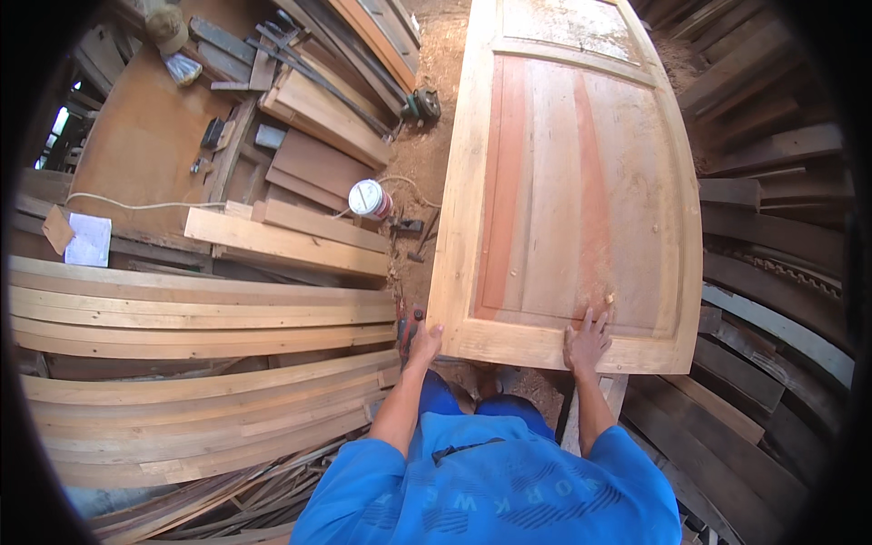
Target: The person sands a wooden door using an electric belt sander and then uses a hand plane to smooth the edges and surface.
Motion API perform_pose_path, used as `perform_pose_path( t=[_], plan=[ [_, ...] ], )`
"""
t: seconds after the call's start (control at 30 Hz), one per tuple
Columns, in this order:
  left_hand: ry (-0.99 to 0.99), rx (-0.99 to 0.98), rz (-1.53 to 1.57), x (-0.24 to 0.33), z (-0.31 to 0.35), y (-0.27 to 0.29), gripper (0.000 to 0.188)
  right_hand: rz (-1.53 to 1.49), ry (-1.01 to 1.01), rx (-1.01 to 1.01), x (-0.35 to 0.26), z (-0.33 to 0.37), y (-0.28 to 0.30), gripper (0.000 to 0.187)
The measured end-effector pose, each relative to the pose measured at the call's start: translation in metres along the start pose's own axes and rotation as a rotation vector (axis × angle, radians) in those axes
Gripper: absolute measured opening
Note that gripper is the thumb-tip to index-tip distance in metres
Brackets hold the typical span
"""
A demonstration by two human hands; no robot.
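A large pale wooden door (545,191) with recessed panels, some reddish, lies flat before me and stretches away from my body. At its near left corner, my left hand (425,345) is closed on the edge, with some fingers hidden. Just left of that hand is a red and black tool (406,331), partly hidden. My right hand (587,343) lies open on the near rail, its fingers spread toward the panel. A small light wood piece (609,298) and some sawdust sit on the panel beyond the fingertips.
Long boards (209,318) are stacked on the left, and dark timber (772,245) lines the right. A white bucket (368,198), a hammer (423,241) and a green power tool (422,106) are on the sawdust-covered ground left of the door.
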State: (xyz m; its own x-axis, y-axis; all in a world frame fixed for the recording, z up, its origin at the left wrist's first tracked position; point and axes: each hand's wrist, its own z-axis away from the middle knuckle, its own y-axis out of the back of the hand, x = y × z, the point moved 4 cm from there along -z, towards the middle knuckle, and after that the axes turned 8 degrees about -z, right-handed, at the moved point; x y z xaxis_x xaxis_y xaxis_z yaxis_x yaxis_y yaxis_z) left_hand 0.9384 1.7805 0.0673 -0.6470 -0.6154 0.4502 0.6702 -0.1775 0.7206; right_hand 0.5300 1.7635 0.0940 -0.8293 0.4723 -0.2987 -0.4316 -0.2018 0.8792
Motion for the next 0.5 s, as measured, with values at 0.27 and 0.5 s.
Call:
perform_pose_path(
  t=[0.27, 0.5],
  plan=[
    [0.136, -0.042, -0.032, -0.079, -0.048, -0.005, 0.064, -0.012, -0.002, -0.096, -0.022, -0.003, -0.010, 0.083],
    [0.091, -0.184, 0.060, -0.018, -0.022, -0.033, 0.058, 0.001, -0.048, -0.184, 0.024, -0.011, 0.006, 0.084]
  ],
)
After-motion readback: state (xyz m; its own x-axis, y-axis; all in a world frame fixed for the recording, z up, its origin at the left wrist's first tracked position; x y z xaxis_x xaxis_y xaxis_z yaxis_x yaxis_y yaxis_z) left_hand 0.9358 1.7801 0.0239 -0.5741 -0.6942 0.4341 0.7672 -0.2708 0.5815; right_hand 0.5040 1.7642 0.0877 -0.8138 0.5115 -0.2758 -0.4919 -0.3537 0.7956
